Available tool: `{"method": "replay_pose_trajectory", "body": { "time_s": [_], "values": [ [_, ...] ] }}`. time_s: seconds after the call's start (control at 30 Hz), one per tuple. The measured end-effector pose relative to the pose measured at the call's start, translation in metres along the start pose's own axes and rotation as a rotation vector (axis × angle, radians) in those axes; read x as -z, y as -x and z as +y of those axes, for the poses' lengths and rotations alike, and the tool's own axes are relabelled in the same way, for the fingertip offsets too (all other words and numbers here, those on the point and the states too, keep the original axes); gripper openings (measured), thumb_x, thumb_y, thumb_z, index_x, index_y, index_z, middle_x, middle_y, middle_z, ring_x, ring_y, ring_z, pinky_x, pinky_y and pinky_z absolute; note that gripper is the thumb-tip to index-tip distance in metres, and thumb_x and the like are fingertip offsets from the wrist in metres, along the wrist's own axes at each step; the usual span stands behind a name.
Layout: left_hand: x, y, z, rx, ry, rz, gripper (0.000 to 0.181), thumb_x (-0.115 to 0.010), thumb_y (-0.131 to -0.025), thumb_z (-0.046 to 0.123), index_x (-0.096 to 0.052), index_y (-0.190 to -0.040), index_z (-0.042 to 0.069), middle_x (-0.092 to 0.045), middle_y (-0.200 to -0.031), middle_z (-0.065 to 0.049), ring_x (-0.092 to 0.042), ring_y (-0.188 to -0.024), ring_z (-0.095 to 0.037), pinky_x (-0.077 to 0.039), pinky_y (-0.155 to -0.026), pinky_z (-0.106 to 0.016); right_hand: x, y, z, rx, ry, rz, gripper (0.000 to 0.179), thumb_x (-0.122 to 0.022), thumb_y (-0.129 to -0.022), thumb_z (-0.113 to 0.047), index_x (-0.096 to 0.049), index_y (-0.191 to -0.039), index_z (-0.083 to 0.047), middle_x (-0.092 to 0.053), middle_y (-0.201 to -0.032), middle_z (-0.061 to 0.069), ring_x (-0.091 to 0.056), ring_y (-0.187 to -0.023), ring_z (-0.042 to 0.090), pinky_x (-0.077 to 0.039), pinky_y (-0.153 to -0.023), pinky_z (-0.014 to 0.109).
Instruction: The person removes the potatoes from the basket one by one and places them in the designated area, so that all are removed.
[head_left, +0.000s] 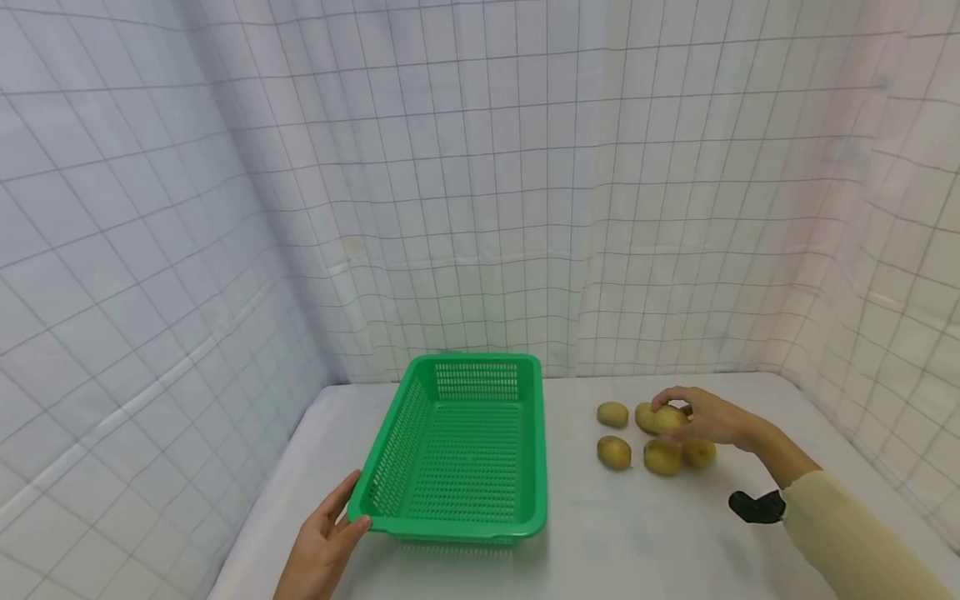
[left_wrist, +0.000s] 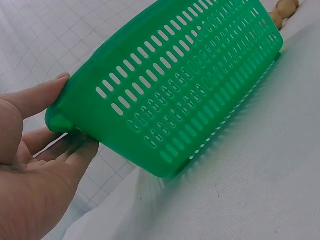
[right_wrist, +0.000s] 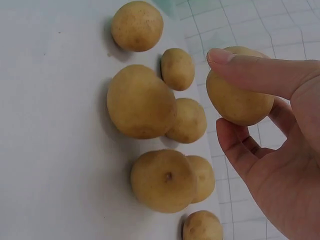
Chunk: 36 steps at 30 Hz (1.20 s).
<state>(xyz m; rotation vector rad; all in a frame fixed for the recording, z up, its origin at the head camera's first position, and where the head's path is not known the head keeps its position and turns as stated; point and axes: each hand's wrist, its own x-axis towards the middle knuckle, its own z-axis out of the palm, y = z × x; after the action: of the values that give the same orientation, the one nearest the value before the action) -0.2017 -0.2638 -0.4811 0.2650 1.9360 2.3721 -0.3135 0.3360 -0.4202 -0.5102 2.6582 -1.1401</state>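
My left hand point(head_left: 318, 546) grips the near left corner of an upright green plastic basket point(head_left: 357, 492). In the left wrist view the thumb lies on the basket's point(left_wrist: 165, 75) rim, and the fingers of the left hand point(left_wrist: 45, 165) curl beneath it. To the right of the basket, my right hand point(head_left: 712, 417) holds a potato point(head_left: 668, 421) between thumb and fingers. The right wrist view shows this held potato point(right_wrist: 240, 102) raised off the table, with the palm side of the right hand point(right_wrist: 295, 165) behind it. Inside the basket only its bare slotted floor shows.
Several potatoes lie on the white table point(head_left: 600, 533) under and beside the right hand, among them one potato point(head_left: 612, 414) at the back left and another potato point(head_left: 614, 452) nearer. Gridded white curtains point(head_left: 465, 208) enclose the table's back and sides. A black strap piece point(head_left: 756, 507) hangs at the right sleeve.
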Motion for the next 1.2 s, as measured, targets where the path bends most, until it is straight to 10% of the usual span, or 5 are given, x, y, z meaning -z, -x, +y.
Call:
{"method": "replay_pose_trajectory", "body": {
  "time_s": [1.2],
  "values": [
    [0.000,0.000,0.000,0.007,-0.008,0.033,0.079,-0.060,-0.103,-0.002,-0.009,-0.162,-0.007,-0.006,-0.165,-0.021,-0.053,-0.128,-0.001,-0.047,-0.104,-0.025,0.007,0.068,0.103,-0.173,-0.052,0.176,0.060,-0.085,-0.087,-0.018,-0.056,-0.135,0.002,-0.037,-0.149,0.037,-0.040,-0.130,0.058,-0.042,-0.097,0.068]
  ]
}}
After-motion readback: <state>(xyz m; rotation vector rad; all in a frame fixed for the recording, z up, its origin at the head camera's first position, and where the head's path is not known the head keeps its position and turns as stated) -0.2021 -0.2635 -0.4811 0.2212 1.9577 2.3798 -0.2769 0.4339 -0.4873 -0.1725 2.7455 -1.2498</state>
